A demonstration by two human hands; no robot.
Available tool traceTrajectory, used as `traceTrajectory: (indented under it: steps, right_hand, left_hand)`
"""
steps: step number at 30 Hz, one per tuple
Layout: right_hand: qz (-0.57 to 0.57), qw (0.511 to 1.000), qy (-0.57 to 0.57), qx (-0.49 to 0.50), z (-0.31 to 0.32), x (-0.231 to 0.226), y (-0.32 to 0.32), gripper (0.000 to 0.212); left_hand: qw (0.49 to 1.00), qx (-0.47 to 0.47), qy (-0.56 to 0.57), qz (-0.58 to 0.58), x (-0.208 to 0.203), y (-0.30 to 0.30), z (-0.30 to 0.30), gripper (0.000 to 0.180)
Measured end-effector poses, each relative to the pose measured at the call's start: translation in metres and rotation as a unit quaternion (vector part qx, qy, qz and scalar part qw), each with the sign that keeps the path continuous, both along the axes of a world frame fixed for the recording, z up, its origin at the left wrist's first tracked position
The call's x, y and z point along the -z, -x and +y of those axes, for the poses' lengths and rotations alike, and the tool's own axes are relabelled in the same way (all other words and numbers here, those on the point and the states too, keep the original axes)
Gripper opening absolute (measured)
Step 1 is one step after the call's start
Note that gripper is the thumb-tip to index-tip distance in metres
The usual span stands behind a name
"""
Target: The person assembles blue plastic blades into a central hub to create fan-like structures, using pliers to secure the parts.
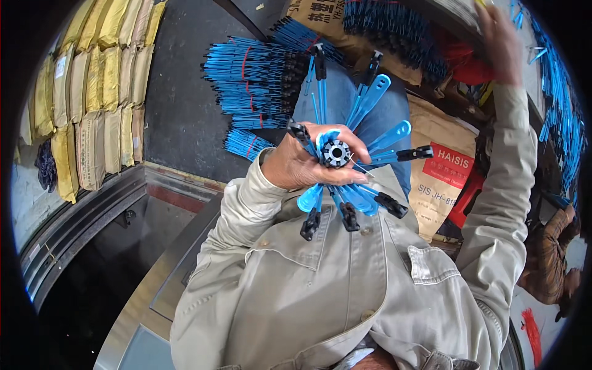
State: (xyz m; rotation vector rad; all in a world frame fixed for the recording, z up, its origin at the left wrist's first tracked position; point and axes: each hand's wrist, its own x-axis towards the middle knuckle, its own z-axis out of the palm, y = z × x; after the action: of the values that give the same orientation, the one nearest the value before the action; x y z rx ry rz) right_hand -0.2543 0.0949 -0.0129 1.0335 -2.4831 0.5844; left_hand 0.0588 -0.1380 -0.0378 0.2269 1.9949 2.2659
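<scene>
Your L hand was wrapped around the blue-armed assembly, fingers curled round its blk, toothed, ring-shaped hub; pos. in front of your chest, above your lap. Smooth plastic: thin blue rods and flat, rounded paddles fanned out, w/ chunky blk clips at rod ends. Fine white strand ran by the hub.

Your R hand was up at the top edge, well apart from the assy; yellow bit showed at its fingertips. Couldn't tell if gripped.

You wore a creased beige cotton-like jacket and blue jeans. Rod bundles, blk-tipped w/ red bands, lay piled on the matte dark surface. Crinkled paper sack stood R of your lap; yellow & tan sacks were stacked, far L.
</scene>
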Motion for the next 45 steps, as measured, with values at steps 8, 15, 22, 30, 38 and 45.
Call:
traceTrajectory:
  steps: [8,15,22,30,38,45]
  right_hand:
    - [-0.425,0.847,0.152,-0.282,0.019,-0.029,-0.197,0.041]
    - [-0.292,0.913,-0.04,-0.284,0.02,-0.058,-0.221,0.04]
    - [-0.094,0.942,-0.18,-0.268,0.021,-0.052,-0.235,0.03]
    - [0.002,0.941,-0.199,-0.275,0.019,-0.055,-0.24,0.017]
    - [0.017,0.919,-0.248,-0.305,0.023,-0.063,-0.231,0.013]
    - [0.099,0.893,-0.212,-0.384,0.018,-0.052,-0.202,0.027]
  left_hand:
    - [0.999,0.024,0.014,0.016,0.002,-0.002,-0.006,0.028]
    - [0.997,0.039,0.039,0.049,-0.011,-0.011,0.009,0.037]
    - [0.981,0.025,0.078,0.174,0.001,-0.024,0.021,0.05]
    - [0.966,0.065,0.168,0.184,-0.003,-0.029,0.024,0.056]
    - [0.967,0.077,0.141,0.198,-0.006,-0.027,0.026,0.054]
    - [0.969,0.115,0.115,0.185,-0.003,-0.021,0.021,0.039]
